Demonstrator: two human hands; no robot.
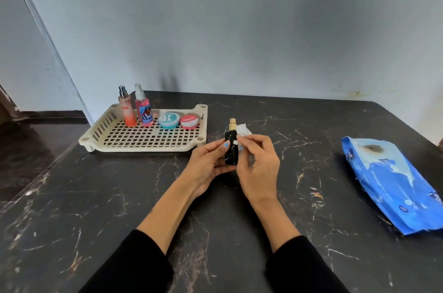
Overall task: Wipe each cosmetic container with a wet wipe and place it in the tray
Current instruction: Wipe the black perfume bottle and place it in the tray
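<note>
My left hand (pixel 208 162) grips a small black bottle (pixel 230 152) with a gold spray top, held upright over the middle of the table. My right hand (pixel 257 165) pinches a white wet wipe (pixel 243 131) against the bottle's right side. A beige slotted tray (pixel 143 140) sits at the back left. Along its far edge stand a peach spray bottle (pixel 127 110) and a pink spray bottle (pixel 143 110), with a teal round tin (pixel 169 120) and a red round tin (pixel 189 121) lying beside them.
A blue pack of wet wipes (pixel 393 187) lies at the right of the dark marbled table (pixel 96 196). A grey wall rises right behind the table. The table's left edge runs diagonally past the tray, with dark floor beyond it.
</note>
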